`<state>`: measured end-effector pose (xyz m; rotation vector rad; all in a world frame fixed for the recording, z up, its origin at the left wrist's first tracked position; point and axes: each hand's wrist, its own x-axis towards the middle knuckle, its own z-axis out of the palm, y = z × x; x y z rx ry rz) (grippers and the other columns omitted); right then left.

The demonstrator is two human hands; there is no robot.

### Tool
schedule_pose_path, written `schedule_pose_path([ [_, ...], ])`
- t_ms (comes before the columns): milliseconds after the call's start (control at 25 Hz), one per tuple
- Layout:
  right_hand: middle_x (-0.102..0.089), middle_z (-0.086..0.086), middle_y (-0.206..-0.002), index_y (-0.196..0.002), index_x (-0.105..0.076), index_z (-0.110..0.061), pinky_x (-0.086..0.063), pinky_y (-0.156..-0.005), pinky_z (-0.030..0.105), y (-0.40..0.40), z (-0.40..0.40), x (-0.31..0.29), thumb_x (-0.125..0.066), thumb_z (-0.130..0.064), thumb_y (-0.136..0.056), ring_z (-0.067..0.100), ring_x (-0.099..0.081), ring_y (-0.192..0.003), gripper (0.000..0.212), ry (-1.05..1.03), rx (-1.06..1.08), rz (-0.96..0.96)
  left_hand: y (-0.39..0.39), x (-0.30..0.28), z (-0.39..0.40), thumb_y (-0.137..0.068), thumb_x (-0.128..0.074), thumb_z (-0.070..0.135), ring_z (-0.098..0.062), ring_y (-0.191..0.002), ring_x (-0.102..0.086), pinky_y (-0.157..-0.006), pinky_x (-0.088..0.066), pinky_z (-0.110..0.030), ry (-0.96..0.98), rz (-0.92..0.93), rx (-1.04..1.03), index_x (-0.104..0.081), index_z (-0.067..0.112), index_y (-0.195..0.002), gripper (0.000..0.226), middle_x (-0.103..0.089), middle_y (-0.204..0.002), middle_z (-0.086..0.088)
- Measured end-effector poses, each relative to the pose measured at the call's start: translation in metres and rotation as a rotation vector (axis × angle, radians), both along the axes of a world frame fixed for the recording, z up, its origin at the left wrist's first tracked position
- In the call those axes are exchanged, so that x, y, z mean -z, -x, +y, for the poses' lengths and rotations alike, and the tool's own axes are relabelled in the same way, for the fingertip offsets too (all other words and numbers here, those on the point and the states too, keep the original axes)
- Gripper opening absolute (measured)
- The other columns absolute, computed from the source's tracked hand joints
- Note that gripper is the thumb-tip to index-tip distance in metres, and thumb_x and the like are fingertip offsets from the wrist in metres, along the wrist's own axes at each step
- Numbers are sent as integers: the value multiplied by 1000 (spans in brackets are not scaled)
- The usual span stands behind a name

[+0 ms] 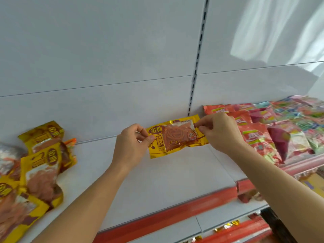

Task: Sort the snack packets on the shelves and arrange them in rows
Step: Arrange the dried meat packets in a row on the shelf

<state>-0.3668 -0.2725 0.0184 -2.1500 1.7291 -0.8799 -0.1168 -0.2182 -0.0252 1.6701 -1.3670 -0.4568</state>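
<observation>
A yellow snack packet [175, 135] with a clear window showing orange strips is held up near the back of the white shelf [166, 174]. My left hand [131, 144] pinches its left edge between thumb and fingers. My right hand [219, 130] pinches its upper right edge. The packet lies lengthwise, close to the back wall. Several more yellow packets [43, 155] of the same kind lie in a loose heap at the shelf's left end.
Red and multicoloured snack packets [259, 135] fill the neighbouring shelf section on the right. A red price strip [175, 213] runs along the shelf's front edge. A slotted upright [198, 55] divides the back wall. Lower shelves with more packets show at the bottom right.
</observation>
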Motion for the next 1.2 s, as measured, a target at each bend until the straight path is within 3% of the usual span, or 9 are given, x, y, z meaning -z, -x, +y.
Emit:
schedule_pose_path([
  [120,-73,1,-93,-99,-76,-28,-45,-64,32,19,-9,11,-56,-14,-88,30,-65,-83,27,-36,53,289,35,19,-17,-81,-83,31,-1,-56,-59,-56,-39,-19,-81,11,-1,-61,20,-77,25,-72,-67,5],
  [240,-68,3,-96,-88,-64,-19,-39,-62,32,24,-10,20,-50,-16,-90,31,-58,-77,15,-99,55,432,58,25,-26,-80,-84,33,0,-58,-59,-52,-35,-17,-143,-64,-4,-62,20,-76,26,-71,-67,6],
  [360,-61,4,-106,-84,-51,-20,-36,-65,34,22,-7,23,-47,-20,-96,31,-63,-88,12,-80,21,498,74,25,-31,-80,-83,33,-3,-63,-61,-55,-37,-20,-143,-98,-12,-62,20,-76,26,-72,-69,6],
  [480,-54,3,-114,-86,-51,-22,-35,-64,35,22,0,27,-46,-21,-97,33,-65,-92,12,-1,-35,478,83,26,-38,-79,-84,34,-5,-64,-63,-58,-41,-23,-132,-98,1,-61,21,-75,27,-72,-69,6],
  [680,-62,0,-114,-101,-56,-19,-34,-66,32,28,7,34,-47,-21,-97,30,-63,-97,10,-76,-100,454,92,29,-39,-85,-78,37,-8,-69,-65,-64,-50,-28,-102,-190,25,-58,24,-78,25,-71,-71,11],
  [880,-62,-2,-117,-111,-59,-21,-37,-65,33,28,6,31,-45,-24,-97,30,-64,-98,20,-5,-98,434,83,21,-26,-95,-61,46,-11,-69,-57,-63,-43,-29,-98,-379,75,-65,28,-91,19,-68,-81,14],
  [1040,-63,-2,-120,-119,-59,-25,-43,-65,36,-14,12,24,-48,-25,-95,34,-65,-100,26,70,-189,327,24,11,2,-97,-58,42,-20,-87,-61,-78,-49,-38,-48,-564,-7,-66,27,-102,17,-66,-98,9],
  [1200,-59,-3,-131,-134,-55,-27,-47,-86,37,-90,27,26,-50,-29,-98,24,-51,-123,36,72,-375,324,-67,-3,52,-91,-68,37,-30,-99,-63,-79,-46,-43,-47,-789,-201,-72,29,-107,19,-67,-105,3],
])
